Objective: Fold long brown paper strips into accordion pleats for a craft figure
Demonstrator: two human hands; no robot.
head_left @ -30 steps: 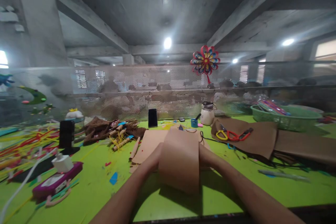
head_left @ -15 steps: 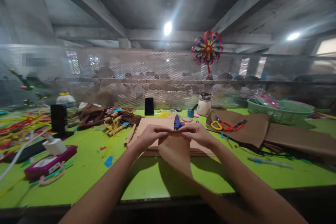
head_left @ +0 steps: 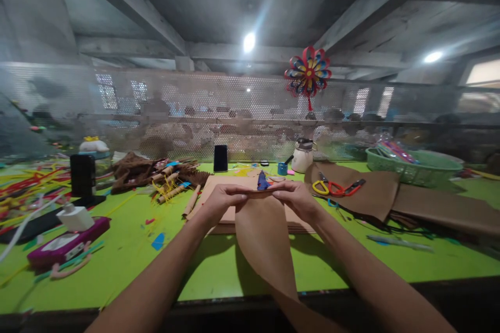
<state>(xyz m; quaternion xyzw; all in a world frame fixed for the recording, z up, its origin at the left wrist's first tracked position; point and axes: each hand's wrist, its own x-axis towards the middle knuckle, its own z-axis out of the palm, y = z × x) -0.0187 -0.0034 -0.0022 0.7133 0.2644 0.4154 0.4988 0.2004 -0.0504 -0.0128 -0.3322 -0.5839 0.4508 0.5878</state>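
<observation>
A long strip of brown kraft paper [head_left: 265,239] hangs from both my hands, its top edge folded or rolled narrow. My left hand [head_left: 225,200] pinches that edge at its left end, thumb below and fingers on top. At the right end, my right hand [head_left: 297,199] grips it the same way. The strip curls down past the table's front edge. Under my hands lies a stack of brown sheets [head_left: 219,183]. Just behind the held edge sits a small dark blue object [head_left: 262,181], partly hidden by the paper.
Scissors with red and yellow handles [head_left: 336,188] lie on brown paper [head_left: 375,195] at right. A green basket [head_left: 414,169], a white jug [head_left: 303,158] and a phone [head_left: 221,158] stand behind. Left are a purple power strip [head_left: 70,244], rolled paper tubes [head_left: 191,201] and coloured strips [head_left: 35,182].
The hanging strip has swung and spread, showing more of its broad face. My hands still hold its top edge, slightly farther apart, and the view has shifted a little.
</observation>
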